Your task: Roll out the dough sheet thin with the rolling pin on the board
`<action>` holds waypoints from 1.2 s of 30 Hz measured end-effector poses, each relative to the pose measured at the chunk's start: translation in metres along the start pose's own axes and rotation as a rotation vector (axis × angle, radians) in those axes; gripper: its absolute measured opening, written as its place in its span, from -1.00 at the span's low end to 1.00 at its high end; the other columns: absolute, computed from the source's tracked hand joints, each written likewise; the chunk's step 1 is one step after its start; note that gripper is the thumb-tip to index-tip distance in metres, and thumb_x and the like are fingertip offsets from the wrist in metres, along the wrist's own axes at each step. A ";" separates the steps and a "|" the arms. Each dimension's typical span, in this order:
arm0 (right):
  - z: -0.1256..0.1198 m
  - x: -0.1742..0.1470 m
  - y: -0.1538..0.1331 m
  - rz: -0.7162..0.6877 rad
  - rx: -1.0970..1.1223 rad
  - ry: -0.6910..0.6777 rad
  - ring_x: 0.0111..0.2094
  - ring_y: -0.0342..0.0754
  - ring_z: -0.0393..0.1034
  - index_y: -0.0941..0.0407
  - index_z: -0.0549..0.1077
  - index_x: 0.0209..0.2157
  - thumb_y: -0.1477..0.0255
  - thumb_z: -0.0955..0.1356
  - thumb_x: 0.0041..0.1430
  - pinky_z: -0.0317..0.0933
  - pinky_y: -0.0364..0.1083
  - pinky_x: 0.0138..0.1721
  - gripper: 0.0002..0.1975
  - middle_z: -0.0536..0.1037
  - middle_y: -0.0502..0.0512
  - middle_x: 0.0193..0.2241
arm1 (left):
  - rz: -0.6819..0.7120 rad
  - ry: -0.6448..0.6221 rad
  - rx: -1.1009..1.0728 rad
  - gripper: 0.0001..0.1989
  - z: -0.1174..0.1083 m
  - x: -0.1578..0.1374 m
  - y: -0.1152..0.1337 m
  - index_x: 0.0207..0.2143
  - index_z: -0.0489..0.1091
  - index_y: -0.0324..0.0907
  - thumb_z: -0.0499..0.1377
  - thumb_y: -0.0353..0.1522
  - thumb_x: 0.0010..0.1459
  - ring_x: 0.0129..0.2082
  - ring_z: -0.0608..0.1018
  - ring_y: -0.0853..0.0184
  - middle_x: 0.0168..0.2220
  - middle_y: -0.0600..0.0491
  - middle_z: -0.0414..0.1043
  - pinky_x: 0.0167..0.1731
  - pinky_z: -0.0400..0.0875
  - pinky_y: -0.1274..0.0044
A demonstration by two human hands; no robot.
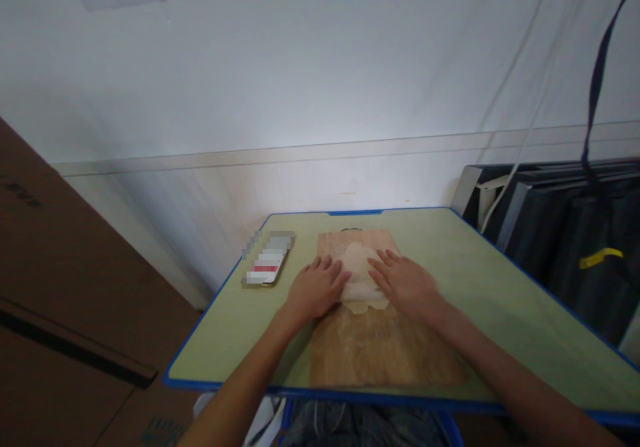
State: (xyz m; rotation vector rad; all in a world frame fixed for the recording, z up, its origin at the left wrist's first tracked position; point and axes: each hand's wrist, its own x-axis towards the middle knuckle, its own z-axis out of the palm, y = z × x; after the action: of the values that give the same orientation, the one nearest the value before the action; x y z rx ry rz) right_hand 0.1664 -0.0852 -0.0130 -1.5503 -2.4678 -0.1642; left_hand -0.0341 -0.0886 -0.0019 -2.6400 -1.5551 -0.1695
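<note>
A flattened sheet of pale dough [359, 260] with a ragged edge lies on a wooden cutting board [365, 350]. My left hand [317, 285] rests at the dough's left side, fingers stretched out and pointing away from me. On the right side, my right hand [403, 280] lies palm down with its fingers spread toward the dough's middle. Between the two hands a lighter band crosses the dough; I cannot tell whether it is a fold or a rolling pin. The undersides of both hands are hidden.
The board lies on a pale green table [480, 300] with a blue rim. Left of the board is a phone [270, 260], partly blurred out. Brown cardboard boxes [75, 267] stand at left, dark panels [565, 233] at right, and a white wall behind. A dark strap [595, 100] hangs at right.
</note>
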 end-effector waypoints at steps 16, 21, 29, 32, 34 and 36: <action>0.000 0.006 0.004 0.023 -0.020 0.000 0.20 0.12 0.05 0.18 0.27 0.14 0.30 0.08 0.31 0.01 0.16 0.14 -0.53 0.21 0.28 0.18 | -0.138 0.122 0.052 -0.54 -0.004 0.023 0.002 -0.01 0.32 -0.29 -0.21 -0.22 0.30 0.15 0.28 0.12 0.09 -0.20 0.29 0.09 0.18 0.27; 0.003 0.012 0.007 -0.003 0.023 -0.043 0.20 0.13 0.04 0.19 0.34 0.09 0.30 0.07 0.31 0.03 0.14 0.13 -0.54 0.24 0.30 0.16 | -0.141 -0.023 -0.036 -0.45 0.000 0.062 -0.020 -0.20 0.43 -0.26 -0.31 -0.21 0.32 -0.09 0.48 0.22 -0.14 -0.13 0.47 -0.09 0.35 0.40; 0.002 -0.030 -0.017 -0.091 -0.046 0.078 0.07 0.09 0.29 0.18 0.33 0.09 0.35 0.15 0.28 0.20 0.10 0.03 -0.59 0.37 0.29 0.08 | -0.085 0.040 0.008 -0.58 0.002 -0.006 0.000 -0.05 0.32 -0.16 -0.23 -0.21 0.31 0.05 0.38 0.21 0.02 -0.08 0.37 0.01 0.28 0.35; 0.005 -0.043 -0.025 -0.115 -0.050 0.150 0.05 0.09 0.30 0.15 0.33 0.09 0.37 0.17 0.26 0.21 0.11 0.03 -0.59 0.38 0.25 0.07 | -0.105 0.076 0.014 -0.60 0.001 -0.026 0.007 0.01 0.28 -0.14 -0.20 -0.21 0.30 0.09 0.34 0.20 0.08 -0.06 0.31 0.03 0.26 0.33; 0.007 -0.043 -0.024 -0.127 -0.047 0.165 0.05 0.09 0.30 0.17 0.31 0.10 0.37 0.17 0.26 0.22 0.11 0.02 -0.59 0.38 0.25 0.07 | -0.132 0.085 0.029 -0.60 0.001 -0.024 0.007 -0.01 0.30 -0.14 -0.20 -0.22 0.30 0.10 0.34 0.20 0.08 -0.06 0.32 0.04 0.25 0.34; 0.008 -0.036 -0.019 -0.122 -0.050 0.144 0.05 0.10 0.31 0.21 0.32 0.10 0.35 0.18 0.26 0.22 0.11 0.03 -0.58 0.38 0.29 0.07 | -0.164 0.085 0.033 -0.58 0.000 -0.009 0.004 -0.05 0.33 -0.16 -0.22 -0.22 0.31 0.06 0.38 0.21 0.03 -0.08 0.36 0.03 0.27 0.35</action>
State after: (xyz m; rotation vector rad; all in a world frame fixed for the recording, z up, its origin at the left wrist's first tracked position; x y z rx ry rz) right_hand 0.1629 -0.1231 -0.0286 -1.3555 -2.4617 -0.3474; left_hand -0.0348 -0.0979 -0.0035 -2.4457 -1.7288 -0.2598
